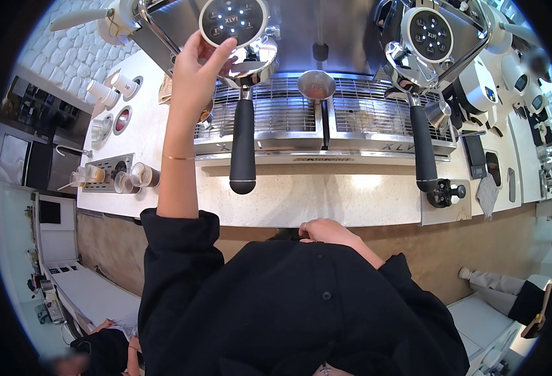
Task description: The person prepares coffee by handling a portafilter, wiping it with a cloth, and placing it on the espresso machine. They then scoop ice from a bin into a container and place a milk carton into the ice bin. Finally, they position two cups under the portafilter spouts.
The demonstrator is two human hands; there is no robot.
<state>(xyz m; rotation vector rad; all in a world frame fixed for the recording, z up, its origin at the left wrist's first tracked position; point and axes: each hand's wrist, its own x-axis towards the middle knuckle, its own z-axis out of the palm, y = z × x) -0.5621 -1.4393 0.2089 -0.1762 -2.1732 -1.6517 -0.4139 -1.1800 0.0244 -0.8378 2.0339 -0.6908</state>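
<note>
My left hand (201,63) is raised to the round control panel (231,21) on the left group of an espresso machine. Its thumb is at the panel's lower rim, apart from the other fingers, which are partly hidden at the left edge. Below this panel, a portafilter with a black handle (243,141) sits in the group head. My right hand (327,231) is low by my body at the counter's front edge, fingers curled and their tips hidden. A metal cup (317,85) stands on the drip tray grate (365,117) between the two groups.
Another portafilter (422,145) is in the right group. A black tamper (445,192) lies at the counter's right. Plastic cups (144,175) stand left, near a rinser tray (109,171). Behind me are one person (104,350) at lower left and another (501,291) at right.
</note>
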